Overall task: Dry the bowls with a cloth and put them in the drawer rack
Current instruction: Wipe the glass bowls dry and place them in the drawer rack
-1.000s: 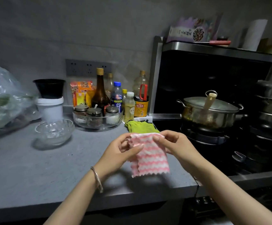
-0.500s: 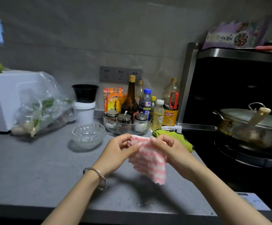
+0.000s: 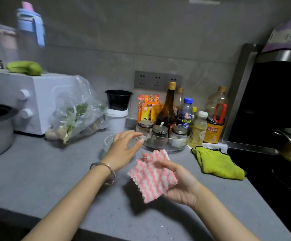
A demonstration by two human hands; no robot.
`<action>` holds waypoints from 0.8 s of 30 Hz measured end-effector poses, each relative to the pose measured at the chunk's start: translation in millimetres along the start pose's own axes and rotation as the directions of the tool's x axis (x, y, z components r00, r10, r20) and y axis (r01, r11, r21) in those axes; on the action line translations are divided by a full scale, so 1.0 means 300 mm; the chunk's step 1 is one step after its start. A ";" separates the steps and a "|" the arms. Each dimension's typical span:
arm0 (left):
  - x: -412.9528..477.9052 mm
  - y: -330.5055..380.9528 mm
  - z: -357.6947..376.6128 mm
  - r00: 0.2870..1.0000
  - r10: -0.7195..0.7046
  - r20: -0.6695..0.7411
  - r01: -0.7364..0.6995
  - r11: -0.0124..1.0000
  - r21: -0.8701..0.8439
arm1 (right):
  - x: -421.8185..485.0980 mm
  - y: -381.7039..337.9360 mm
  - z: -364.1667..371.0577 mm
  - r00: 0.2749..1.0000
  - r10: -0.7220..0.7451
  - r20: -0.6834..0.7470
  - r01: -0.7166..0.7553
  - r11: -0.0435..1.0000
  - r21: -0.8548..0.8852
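Note:
A pink-and-white striped cloth (image 3: 152, 178) lies across my right hand (image 3: 181, 185), whose fingers and thumb curl round it above the grey counter (image 3: 37, 171). My left hand (image 3: 123, 148) hovers with spread, relaxed fingers over a clear glass bowl (image 3: 107, 143) standing on the counter; the hand hides most of the bowl, and whether the fingers touch it I cannot tell. The drawer rack is out of sight.
Behind the bowl stand a glass tray of spice jars (image 3: 162, 138), bottles (image 3: 167, 108), a white tub with a black pot (image 3: 116, 112) and a bag of vegetables (image 3: 77, 117). A green cloth (image 3: 216, 162) lies right, beside the stove (image 3: 280, 153). A white oven (image 3: 28, 101) stands left.
My left hand let go of the striped cloth and moved forward over the glass bowl. The right hand now holds the cloth alone. The view swung left.

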State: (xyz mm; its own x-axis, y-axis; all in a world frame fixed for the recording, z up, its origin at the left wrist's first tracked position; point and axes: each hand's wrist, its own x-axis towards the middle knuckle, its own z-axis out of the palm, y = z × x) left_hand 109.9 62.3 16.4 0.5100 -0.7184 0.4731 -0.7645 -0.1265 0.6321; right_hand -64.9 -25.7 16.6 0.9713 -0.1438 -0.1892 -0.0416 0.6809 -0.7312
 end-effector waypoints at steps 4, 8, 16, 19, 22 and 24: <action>0.012 -0.147 -0.023 0.991 -0.129 0.047 0.109 0.949 0.294 | 0.059 -0.004 -0.026 0.982 -0.087 -0.167 0.102 0.991 0.085; 0.020 -0.200 -0.012 0.993 -0.060 0.101 0.022 0.939 0.343 | 0.074 0.005 -0.053 0.978 -0.088 -0.191 0.100 0.993 0.056; 0.030 -0.222 -0.015 1.000 -0.003 0.020 -0.001 0.979 0.203 | 0.047 -0.003 -0.077 0.972 -0.115 -0.207 0.127 0.991 0.045; 0.017 -0.175 -0.018 0.992 0.104 -0.076 -0.104 0.995 0.009 | 0.018 -0.027 -0.079 0.958 -0.163 -0.236 0.173 0.985 0.025; 0.014 -0.041 -0.031 0.974 0.141 -0.177 -0.170 0.973 -0.159 | -0.030 -0.066 -0.082 0.917 -0.278 -0.287 0.293 0.956 0.010; 0.006 0.059 -0.038 0.974 0.112 -0.196 -0.179 0.911 -0.370 | -0.074 -0.102 -0.082 0.869 -0.389 -0.306 0.408 0.913 -0.002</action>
State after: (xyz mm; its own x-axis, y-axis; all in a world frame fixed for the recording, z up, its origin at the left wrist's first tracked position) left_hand 102.0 66.6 35.4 0.4885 -0.5798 0.6521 -0.6423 0.2669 0.7185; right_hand -91.0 -60.9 27.0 0.7887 -0.6096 -0.0801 0.3583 0.5616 -0.7458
